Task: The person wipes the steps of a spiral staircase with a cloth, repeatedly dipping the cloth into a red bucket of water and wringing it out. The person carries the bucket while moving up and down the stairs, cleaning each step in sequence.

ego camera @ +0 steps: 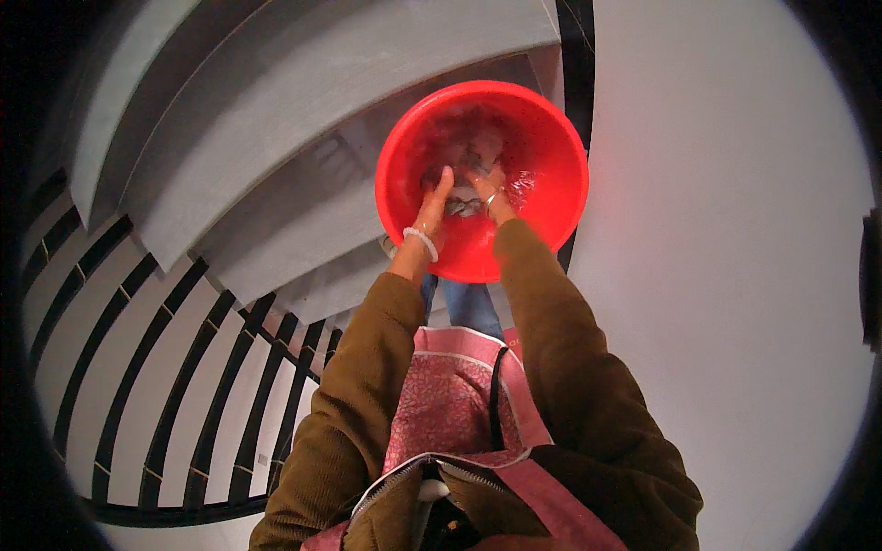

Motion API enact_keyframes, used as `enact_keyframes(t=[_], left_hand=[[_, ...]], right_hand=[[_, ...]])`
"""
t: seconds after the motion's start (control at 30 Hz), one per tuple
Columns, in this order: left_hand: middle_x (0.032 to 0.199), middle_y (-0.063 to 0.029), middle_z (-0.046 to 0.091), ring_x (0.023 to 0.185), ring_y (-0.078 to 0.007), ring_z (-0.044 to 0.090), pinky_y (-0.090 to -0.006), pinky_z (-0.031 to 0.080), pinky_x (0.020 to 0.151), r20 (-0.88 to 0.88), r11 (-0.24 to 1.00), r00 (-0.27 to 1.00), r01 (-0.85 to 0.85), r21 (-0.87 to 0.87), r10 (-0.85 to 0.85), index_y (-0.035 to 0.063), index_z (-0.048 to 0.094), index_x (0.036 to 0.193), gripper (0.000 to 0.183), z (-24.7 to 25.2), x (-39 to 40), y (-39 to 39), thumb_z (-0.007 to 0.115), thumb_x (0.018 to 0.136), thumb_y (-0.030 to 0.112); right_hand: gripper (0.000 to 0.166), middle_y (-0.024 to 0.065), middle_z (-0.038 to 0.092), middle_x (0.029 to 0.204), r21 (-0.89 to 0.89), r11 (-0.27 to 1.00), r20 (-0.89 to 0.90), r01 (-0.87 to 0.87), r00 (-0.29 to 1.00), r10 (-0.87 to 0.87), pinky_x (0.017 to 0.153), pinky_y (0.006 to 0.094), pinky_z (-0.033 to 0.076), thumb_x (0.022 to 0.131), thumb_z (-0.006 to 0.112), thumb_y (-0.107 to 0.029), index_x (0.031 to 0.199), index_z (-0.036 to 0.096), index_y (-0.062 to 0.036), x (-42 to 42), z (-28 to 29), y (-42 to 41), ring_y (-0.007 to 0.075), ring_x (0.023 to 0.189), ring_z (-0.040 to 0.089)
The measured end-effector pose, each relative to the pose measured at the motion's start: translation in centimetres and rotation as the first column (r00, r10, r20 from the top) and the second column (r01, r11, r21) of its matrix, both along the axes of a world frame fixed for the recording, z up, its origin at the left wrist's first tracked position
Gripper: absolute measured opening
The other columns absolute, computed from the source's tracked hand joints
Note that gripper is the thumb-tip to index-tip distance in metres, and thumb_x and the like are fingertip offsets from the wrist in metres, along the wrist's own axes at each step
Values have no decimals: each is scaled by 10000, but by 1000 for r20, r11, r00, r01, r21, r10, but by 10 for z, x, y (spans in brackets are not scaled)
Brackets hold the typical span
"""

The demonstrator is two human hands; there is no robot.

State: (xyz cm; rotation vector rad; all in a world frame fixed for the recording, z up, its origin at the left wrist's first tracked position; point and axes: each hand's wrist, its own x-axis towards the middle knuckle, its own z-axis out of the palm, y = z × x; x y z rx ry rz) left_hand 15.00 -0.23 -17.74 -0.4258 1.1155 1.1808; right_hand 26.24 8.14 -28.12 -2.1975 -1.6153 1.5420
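A round red plastic basin [530, 241] with water in it rests before me on the stairs. Both of my hands reach down inside it, around a wet greyish cloth [463, 205]. The thumb of my left hand [436, 196] points up, while its other fingers are hidden by the cloth and water. Close beside it, my right hand [493, 189] is bent in and grips the cloth, its fingertips partly blurred. A white bead bracelet [422, 241] circles my left wrist, and a metal bangle [490, 201] my right.
Grey stone steps [275, 124] curve up from the basin's left. Dark railing bars [172, 386] stand at the lower left. A plain pale wall [710, 241] with black skirting [577, 62] runs along the right. A pink patterned apron [444, 392] hangs in front of me.
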Motion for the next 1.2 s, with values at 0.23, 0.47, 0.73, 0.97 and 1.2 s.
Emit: enact_keyframes(t=[0.23,0.47,0.73,0.97,1.2], left_hand=[[707,-49,565,594,-170,524,-298,457,524,327,992,938,-122,13,111,97,571,925,438,6,-47,-3,628,754,496],[721,-33,551,572,-158,490,-286,435,523,266,992,964,-16,122,-17,86,577,954,417,-30,-34,-27,588,792,470],[945,-41,567,754,-147,537,-318,489,668,-5,997,998,-61,38,61,82,513,1114,421,13,-10,-13,454,880,427],[1061,-75,470,830,-222,521,-347,470,700,-490,961,843,102,-257,-220,120,414,1208,601,-1,10,-62,586,777,502],[927,-80,605,859,-193,568,-386,472,795,447,985,878,-167,-45,169,79,547,1033,356,59,-2,-47,519,849,382]], right_hand=[[426,88,636,900,-183,980,-500,-82,866,-21,745,324,467,647,718,-241,977,594,-2,-38,148,-82,185,829,595],[423,178,641,793,-52,997,-379,-49,925,26,646,345,471,724,645,-402,850,636,1,-66,197,-72,252,744,628],[500,220,592,656,255,930,127,-265,963,239,608,436,460,758,507,-469,688,639,9,-57,121,22,371,661,608],[485,237,610,886,-54,874,39,-482,874,484,720,426,464,773,517,-468,964,613,-32,-14,158,20,381,837,588],[343,208,558,905,191,553,27,-811,567,823,754,424,443,720,620,-157,1028,528,-39,-5,231,-74,378,853,548]])
